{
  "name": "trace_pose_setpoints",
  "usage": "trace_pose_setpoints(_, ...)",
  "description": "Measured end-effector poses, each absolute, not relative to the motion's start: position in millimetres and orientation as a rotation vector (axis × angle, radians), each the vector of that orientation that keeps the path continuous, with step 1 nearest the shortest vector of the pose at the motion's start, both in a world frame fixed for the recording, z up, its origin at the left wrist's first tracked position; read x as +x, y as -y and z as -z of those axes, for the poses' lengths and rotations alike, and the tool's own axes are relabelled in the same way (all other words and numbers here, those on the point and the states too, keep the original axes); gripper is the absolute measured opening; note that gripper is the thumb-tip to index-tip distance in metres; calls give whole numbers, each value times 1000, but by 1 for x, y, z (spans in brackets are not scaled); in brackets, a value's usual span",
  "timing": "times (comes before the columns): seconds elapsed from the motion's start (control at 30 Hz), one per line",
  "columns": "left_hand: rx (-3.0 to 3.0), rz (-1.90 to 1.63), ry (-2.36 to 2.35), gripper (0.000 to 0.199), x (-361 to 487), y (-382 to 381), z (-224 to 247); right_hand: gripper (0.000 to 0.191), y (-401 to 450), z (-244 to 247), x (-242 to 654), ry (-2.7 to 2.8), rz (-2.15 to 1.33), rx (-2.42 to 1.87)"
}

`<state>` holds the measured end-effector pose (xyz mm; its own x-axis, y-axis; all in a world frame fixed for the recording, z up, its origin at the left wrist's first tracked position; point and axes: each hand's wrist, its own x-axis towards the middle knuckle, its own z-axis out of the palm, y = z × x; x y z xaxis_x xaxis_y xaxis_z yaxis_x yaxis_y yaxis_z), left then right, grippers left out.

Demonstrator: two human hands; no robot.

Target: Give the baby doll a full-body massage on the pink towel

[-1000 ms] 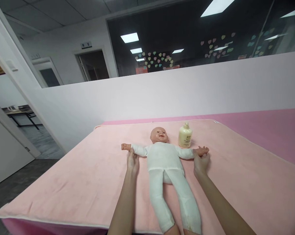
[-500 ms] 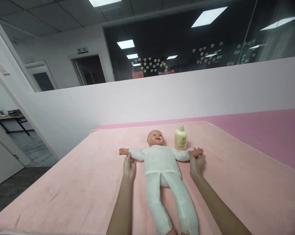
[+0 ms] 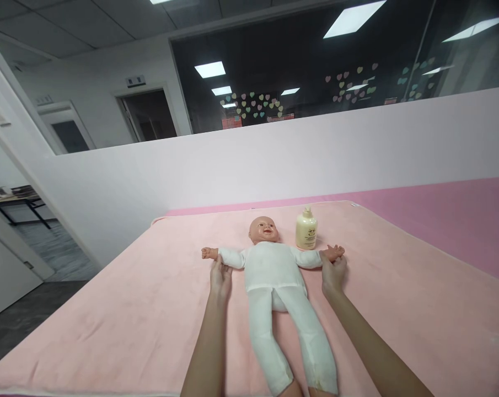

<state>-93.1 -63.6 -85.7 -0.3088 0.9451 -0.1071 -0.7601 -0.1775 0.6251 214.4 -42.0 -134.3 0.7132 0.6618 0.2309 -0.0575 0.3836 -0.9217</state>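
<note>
A baby doll with a white cloth body lies on its back on a pink blanket, head toward the wall and both arms stretched sideways. My left hand is closed around the doll's arm at the wrist on the left side. On the right side, my right hand grips the other wrist, just below the doll's spread fingers. Close above that arm stands a pale yellow pump bottle, upright beside the doll's head. The doll's feet are cut off by the lower picture edge.
A low white wall runs behind the blanket, with a dark window above it bearing heart-shaped stickers. Pink surface shows past the blanket on the right. At far left are a doorway and a black-legged table.
The view has tilted slightly, so the wall and window sit a little higher in the picture. Both hands keep their hold on the doll's wrists, and its arms stay outstretched.
</note>
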Motion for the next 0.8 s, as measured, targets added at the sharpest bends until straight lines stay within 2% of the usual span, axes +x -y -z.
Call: trace_pose_setpoints(0.8,310,-1822,-729,18,-91,63,82,59,47,126,212,589,-539,-1096)
